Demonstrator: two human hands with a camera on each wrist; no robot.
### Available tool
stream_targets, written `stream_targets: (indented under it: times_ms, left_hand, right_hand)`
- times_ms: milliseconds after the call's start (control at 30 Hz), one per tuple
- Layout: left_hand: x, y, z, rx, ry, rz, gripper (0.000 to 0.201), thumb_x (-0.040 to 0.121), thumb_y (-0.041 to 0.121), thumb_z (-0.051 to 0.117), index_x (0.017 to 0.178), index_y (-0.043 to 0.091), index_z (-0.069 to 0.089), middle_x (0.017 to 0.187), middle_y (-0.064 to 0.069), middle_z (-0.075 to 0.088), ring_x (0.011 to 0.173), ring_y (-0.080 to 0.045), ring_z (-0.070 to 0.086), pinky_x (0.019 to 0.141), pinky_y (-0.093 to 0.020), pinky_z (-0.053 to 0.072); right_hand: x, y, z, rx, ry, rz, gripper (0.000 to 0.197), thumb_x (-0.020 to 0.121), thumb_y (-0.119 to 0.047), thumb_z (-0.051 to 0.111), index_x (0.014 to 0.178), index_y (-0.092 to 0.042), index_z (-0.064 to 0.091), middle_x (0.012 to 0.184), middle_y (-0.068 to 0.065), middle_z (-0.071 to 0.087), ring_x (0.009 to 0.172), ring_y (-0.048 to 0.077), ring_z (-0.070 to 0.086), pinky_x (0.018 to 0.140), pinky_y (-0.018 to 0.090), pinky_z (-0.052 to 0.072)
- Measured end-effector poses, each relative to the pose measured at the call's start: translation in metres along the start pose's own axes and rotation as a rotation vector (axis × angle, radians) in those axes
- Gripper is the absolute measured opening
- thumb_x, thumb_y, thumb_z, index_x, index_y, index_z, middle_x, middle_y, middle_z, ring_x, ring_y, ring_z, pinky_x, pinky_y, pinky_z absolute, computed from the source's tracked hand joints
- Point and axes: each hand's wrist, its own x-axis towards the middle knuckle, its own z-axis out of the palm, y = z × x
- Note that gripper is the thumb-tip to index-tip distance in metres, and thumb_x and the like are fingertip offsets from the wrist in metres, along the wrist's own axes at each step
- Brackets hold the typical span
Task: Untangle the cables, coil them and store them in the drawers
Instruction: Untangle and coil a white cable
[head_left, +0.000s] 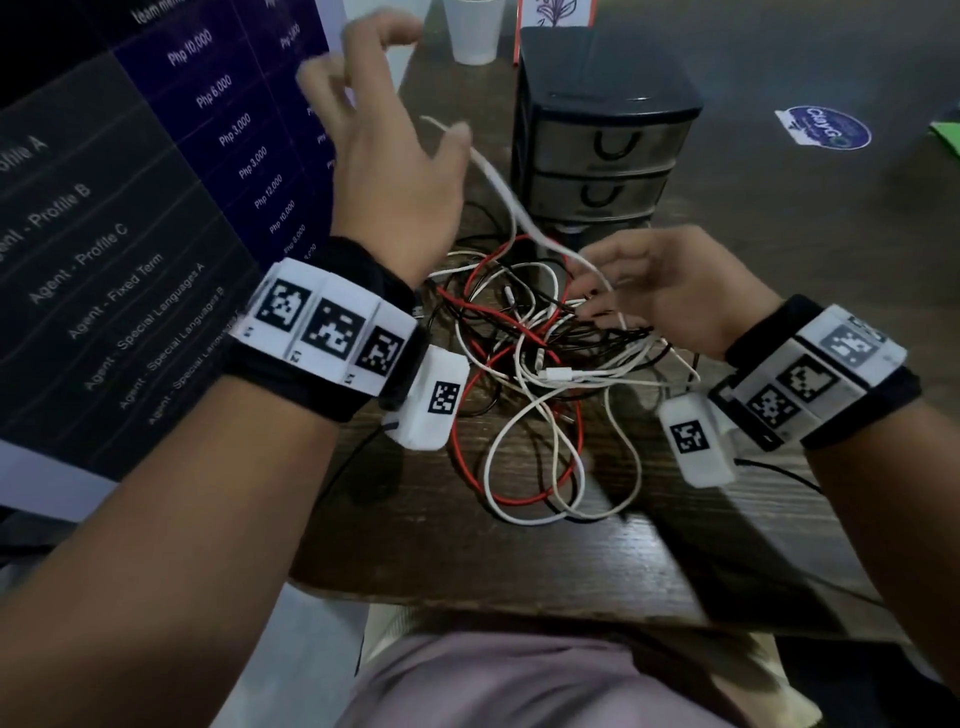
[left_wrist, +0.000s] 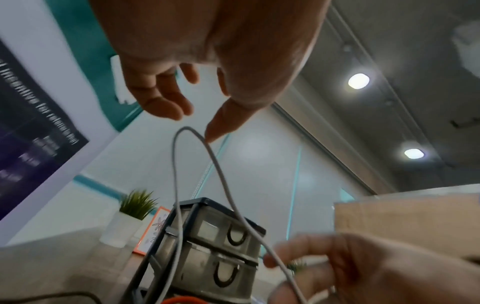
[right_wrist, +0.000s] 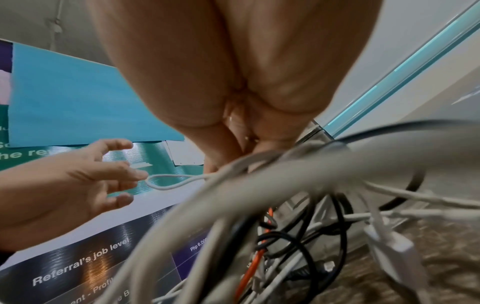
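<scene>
Left hand (head_left: 395, 156) hovering with fingers spread, thumb touching a raised white cable (head_left: 498, 182) loop; right hand (head_left: 670, 283) pinching that cable above the tangle (head_left: 524, 364) lying before the drawer unit (head_left: 602, 135)

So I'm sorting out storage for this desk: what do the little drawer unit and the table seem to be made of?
The drawer unit looks like moulded plastic: a glossy black frame, smoky see-through drawer fronts and dark U-shaped handles. The table looks like dark wood or a wood-look laminate, with grain streaks and a dull sheen; the pictures cannot settle which.
</scene>
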Motion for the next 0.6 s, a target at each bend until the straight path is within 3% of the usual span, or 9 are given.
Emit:
stream_targets:
  times_ms: [67,100,167,233,300,400,500,600]
  left_hand:
    - [-0.007,0.008,0.001,0.131,0.005,0.093,0.048,0.073,-0.01,0.058,0.116,0.011,0.049,0.12,-0.006,0.029,0.096,-0.003,0.043,0.077,-0.012,0.049]
    - [-0.012,0.013,0.002,0.201,-0.06,0.128,0.043,0.072,-0.011,0.056,0.107,0.014,0.052,0.115,-0.001,0.032,0.093,-0.005,0.045,0.079,-0.014,0.048]
    - [-0.023,0.019,0.01,0.217,-0.291,0.185,0.027,0.074,-0.005,0.053,0.086,0.02,0.055,0.097,0.007,0.048,0.084,-0.011,0.05,0.077,-0.03,0.049]
    - [-0.038,0.025,0.018,0.141,-0.543,0.159,0.016,0.074,0.007,0.055,0.077,0.023,0.058,0.074,0.012,0.054,0.073,-0.012,0.053,0.072,-0.035,0.049]
    - [-0.053,0.028,0.03,0.18,-0.761,0.099,0.006,0.08,0.026,0.067,0.085,0.024,0.065,0.078,0.012,0.061,0.078,-0.012,0.058,0.077,-0.034,0.05]
    - [-0.067,0.024,0.049,0.405,-0.934,0.154,0.045,0.08,0.056,0.07,0.11,0.024,0.063,0.107,0.005,0.063,0.101,-0.016,0.058,0.085,-0.035,0.049]
    - [-0.073,0.017,0.059,0.465,-0.969,0.17,0.041,0.085,0.045,0.068,0.117,0.022,0.054,0.101,0.003,0.061,0.098,-0.023,0.06,0.079,-0.039,0.05]
    - [-0.081,0.009,0.062,0.42,-0.948,0.18,0.03,0.084,0.027,0.069,0.108,0.02,0.052,0.105,0.001,0.043,0.097,-0.021,0.048,0.079,-0.038,0.045]
  right_hand:
    - [0.0,0.001,0.0,0.033,0.04,-0.001,0.043,0.089,0.02,0.053,0.106,-0.016,0.067,0.093,0.006,0.076,0.087,0.019,0.074,0.077,0.029,0.06]
    - [0.001,0.0,-0.001,0.049,0.059,-0.003,0.043,0.088,0.02,0.055,0.108,-0.016,0.067,0.092,0.006,0.076,0.087,0.02,0.074,0.076,0.029,0.06]
    - [0.002,-0.002,-0.001,0.064,0.105,-0.02,0.044,0.085,0.02,0.059,0.107,-0.017,0.067,0.086,0.004,0.076,0.085,0.023,0.074,0.076,0.032,0.061]
    - [0.003,-0.003,-0.002,0.047,0.159,-0.049,0.044,0.082,0.02,0.063,0.106,-0.017,0.067,0.081,0.0,0.077,0.078,0.021,0.074,0.073,0.034,0.059]
    - [0.002,-0.005,-0.002,0.046,0.198,-0.067,0.041,0.083,0.017,0.065,0.107,-0.017,0.066,0.078,-0.003,0.076,0.073,0.014,0.072,0.068,0.035,0.056]
    - [0.001,-0.006,-0.003,0.061,0.216,-0.064,0.039,0.083,0.013,0.067,0.106,-0.019,0.067,0.084,0.002,0.076,0.079,0.016,0.073,0.074,0.045,0.055]
    - [-0.001,-0.005,-0.004,0.097,0.224,-0.051,0.038,0.082,0.015,0.066,0.102,-0.018,0.067,0.086,0.005,0.076,0.081,0.021,0.074,0.082,0.061,0.052]
    - [-0.003,-0.004,-0.006,0.142,0.245,-0.026,0.039,0.082,0.018,0.064,0.099,-0.017,0.068,0.083,0.004,0.075,0.08,0.023,0.073,0.084,0.057,0.055]
